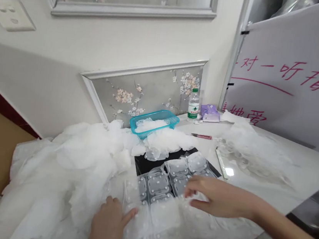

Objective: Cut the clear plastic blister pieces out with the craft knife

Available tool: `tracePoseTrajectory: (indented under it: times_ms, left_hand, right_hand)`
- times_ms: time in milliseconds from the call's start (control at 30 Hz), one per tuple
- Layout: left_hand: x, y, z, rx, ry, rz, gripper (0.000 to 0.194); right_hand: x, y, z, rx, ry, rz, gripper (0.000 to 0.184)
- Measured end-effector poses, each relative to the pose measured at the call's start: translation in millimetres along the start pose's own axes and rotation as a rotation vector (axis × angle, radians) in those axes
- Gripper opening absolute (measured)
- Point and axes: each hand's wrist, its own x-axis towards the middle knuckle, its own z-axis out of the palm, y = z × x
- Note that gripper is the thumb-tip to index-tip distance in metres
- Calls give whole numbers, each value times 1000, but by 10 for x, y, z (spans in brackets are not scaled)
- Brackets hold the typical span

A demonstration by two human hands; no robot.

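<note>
A translucent plastic sheet point(165, 213) of moulded, rounded compartments with small round studs lies in front of me, partly over a black mat point(145, 166). My left hand point(109, 222) rests at the sheet's left edge, thumb spread from the fingers, holding nothing visible. Over the right part of the sheet is my right hand point(214, 196), with fingers bent and a gap between thumb and forefinger. Nothing can be made out in its grip. A large heap of white translucent plastic pieces point(80, 172) spreads beside my left hand.
At the back stand a blue basket point(174, 118) with white pieces, a water bottle point(193, 104) and a purple packet point(210, 112). A pink-handled tool point(202, 136) lies before them. More clear plastic point(257, 151) covers the table's right side. A wall panel point(151, 87) rises behind.
</note>
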Motion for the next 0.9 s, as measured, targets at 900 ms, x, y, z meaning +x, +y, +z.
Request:
tracePoseTrajectory:
  times_ms: [900]
  left_hand:
    - [595,161,430,-1555,-45,26,42]
  right_hand:
    - [1467,-70,594,-83,413,-339,26]
